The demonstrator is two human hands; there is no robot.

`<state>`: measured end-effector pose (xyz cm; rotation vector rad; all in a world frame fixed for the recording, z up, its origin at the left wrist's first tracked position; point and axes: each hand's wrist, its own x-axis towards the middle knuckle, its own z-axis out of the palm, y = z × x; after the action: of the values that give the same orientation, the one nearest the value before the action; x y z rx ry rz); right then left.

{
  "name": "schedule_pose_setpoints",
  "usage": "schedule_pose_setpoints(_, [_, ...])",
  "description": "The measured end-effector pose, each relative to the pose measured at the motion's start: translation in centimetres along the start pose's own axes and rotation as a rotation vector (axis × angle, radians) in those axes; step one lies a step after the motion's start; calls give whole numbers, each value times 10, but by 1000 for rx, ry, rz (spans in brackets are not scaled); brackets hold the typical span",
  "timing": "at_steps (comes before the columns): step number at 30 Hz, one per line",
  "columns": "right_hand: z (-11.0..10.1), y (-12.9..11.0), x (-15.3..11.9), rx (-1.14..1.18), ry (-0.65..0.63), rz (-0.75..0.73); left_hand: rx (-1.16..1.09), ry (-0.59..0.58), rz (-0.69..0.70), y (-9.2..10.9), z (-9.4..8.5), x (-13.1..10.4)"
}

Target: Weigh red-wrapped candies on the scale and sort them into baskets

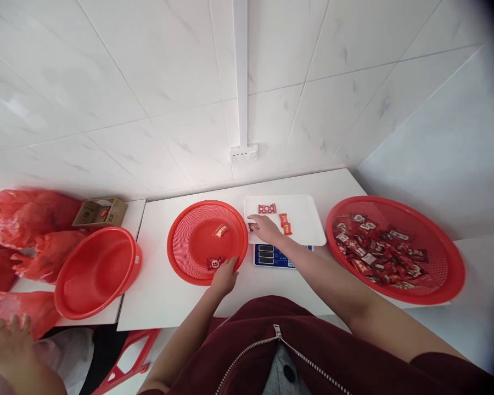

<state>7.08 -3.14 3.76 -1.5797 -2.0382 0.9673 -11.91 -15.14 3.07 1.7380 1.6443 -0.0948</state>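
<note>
My left hand (225,278) is closed on the near right rim of a round red plastic basket (181,219). Inside that basket, a dark red snack packet (214,263) lies close to my fingers, and a red and cream packet (221,230) lies farther back. Over the left edge of the white weighing tray (300,219), my right hand (265,227) pinches a small dark red snack packet (252,226). On the tray are a dotted red packet (267,208) and two red and yellow packets (285,224). The scale's blue panel (278,258) shows below, partly hidden by my right forearm.
To the right, a large red basket (444,258) holds many snack packets. A deep red basin (134,269), red plastic bags (37,214) and a cardboard box (117,211) are on the left. Another person's hand (14,345) reaches in at lower left. A tiled wall stands behind.
</note>
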Motion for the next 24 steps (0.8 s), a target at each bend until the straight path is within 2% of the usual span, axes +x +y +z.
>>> schedule_pose_setpoints(2, [6,7,-4,-217,-68,-8,-5,-1,4,0,0,0])
schedule_pose_setpoints(4, [11,16,-9,-326,-110,-24,-7,2,4,0,0,0])
schedule_pose_setpoints(6, [13,24,-12,-353,-79,-2,-10,6,5,-1,1,0])
schedule_pose_setpoints(8, [12,29,-13,-299,7,77,-17,11,8,-2,2,0])
schedule_pose_setpoints(10, [8,27,-10,-142,119,202,-24,8,12,-3,2,0])
schedule_pose_setpoints(12, [4,18,-5,134,172,294,-29,2,14,-4,2,0])
schedule_pose_setpoints(14, [-1,4,3,457,82,265,-37,-2,16,-4,2,1])
schedule_pose_setpoints(16, [-6,-9,12,631,-31,145,-48,-5,19,-5,1,2])
schedule_pose_setpoints(18, [-12,-13,22,515,-10,62,-54,-15,16,-5,0,3])
schedule_pose_setpoints(21, [-19,0,33,4,78,93,-63,-27,16,-7,-1,4])
schedule_pose_setpoints(24, [-19,26,33,-393,-17,171,-72,-27,14,-8,-1,4])
